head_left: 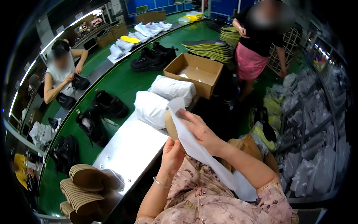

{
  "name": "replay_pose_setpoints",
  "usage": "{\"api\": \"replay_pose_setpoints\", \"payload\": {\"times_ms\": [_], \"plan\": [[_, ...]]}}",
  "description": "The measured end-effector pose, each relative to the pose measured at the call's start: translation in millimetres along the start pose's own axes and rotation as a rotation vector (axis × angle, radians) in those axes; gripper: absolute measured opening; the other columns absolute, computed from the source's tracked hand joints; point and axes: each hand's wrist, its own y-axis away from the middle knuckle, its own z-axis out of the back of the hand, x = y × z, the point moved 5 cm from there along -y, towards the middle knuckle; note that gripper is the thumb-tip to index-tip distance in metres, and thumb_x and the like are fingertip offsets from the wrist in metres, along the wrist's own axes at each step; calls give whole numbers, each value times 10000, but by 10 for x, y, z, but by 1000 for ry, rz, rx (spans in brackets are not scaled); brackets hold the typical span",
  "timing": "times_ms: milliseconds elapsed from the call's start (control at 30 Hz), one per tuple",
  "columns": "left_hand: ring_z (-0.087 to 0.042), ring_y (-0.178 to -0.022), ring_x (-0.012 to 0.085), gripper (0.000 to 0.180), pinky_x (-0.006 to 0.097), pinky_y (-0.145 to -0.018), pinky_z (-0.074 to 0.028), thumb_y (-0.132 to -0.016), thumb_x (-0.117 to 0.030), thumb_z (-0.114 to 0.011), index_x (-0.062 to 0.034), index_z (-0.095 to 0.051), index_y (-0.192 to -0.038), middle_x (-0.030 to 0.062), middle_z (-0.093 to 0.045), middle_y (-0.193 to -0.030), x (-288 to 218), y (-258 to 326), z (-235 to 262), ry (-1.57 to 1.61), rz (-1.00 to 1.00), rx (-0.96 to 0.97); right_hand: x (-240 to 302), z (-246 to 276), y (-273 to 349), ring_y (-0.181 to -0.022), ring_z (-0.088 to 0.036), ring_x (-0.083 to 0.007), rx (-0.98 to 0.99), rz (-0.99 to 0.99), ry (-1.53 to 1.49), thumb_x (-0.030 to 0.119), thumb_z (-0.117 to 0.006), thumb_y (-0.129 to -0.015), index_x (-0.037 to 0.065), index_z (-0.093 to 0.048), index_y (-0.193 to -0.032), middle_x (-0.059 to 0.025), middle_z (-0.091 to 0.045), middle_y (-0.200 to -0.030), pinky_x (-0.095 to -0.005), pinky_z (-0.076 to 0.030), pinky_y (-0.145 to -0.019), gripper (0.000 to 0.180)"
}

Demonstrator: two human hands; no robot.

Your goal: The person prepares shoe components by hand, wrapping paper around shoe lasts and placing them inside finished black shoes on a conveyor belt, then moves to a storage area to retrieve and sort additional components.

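My left hand (172, 157) pinches the lower end of a tan shoe insert (171, 126), which looks like moulded paper. A long sheet of white tissue paper (203, 158) lies along the insert's right side and trails down past my lap. My right hand (202, 133) grips the paper near its upper end, fingers against the sheet; its thumb is hidden. Just beyond are two white paper-wrapped bundles (151, 108) on the metal table (128, 145). More tan inserts (80, 194) are stacked at the table's near left end.
An opened cardboard box (194, 72) stands beyond the bundles, with stacked green-edged insoles (209, 50) behind it. Black shoes (93, 125) rest on the green conveyor (130, 86). A person (63, 76) handles a black shoe at left; another (257, 44) stands at right. Bagged items fill a rack (313, 130).
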Motion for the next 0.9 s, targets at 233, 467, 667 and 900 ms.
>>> {"api": "replay_pose_setpoints", "payload": {"times_ms": [233, 467, 667, 900], "plan": [[-517, -1057, 128, 292, 300, -918, -415, -927, -163, -505, -50, -484, -1196, 46, -549, -1151, -147, 144, 67, 48, 2, 12, -108, -138, -132, -1265, -264, -435, 89, 35, 183, 396, -578, -818, 0, -329, -1318, -288, -298, -1309, -462, -286, -1022, 685], [-519, -1052, 127, 289, 296, -912, -418, -927, -162, -505, -48, -488, -1192, 46, -550, -1148, -451, 482, 274, 40, -52, -14, -67, -305, -191, -1275, -230, -374, 235, 231, 520, 611, -466, -804, 125, -354, -1357, -232, -272, -1344, -481, -215, -1023, 745], [-520, -1048, 125, 286, 293, -907, -420, -927, -161, -506, -47, -491, -1189, 46, -551, -1146, -589, 748, 321, 35, -111, -67, 274, -382, -268, -1105, -365, -335, 98, 384, 655, 691, -376, -799, 153, -411, -1312, -200, -341, -1221, -471, -319, -931, 744], [-521, -1043, 124, 284, 289, -902, -423, -927, -161, -506, -45, -495, -1185, 47, -552, -1144, -771, 1050, 423, 44, -151, -117, 574, -614, -210, -652, -531, -237, 17, 345, 125, 351, -702, -764, 11, -453, -1206, -114, -508, -841, -285, -460, -523, 610]]}}
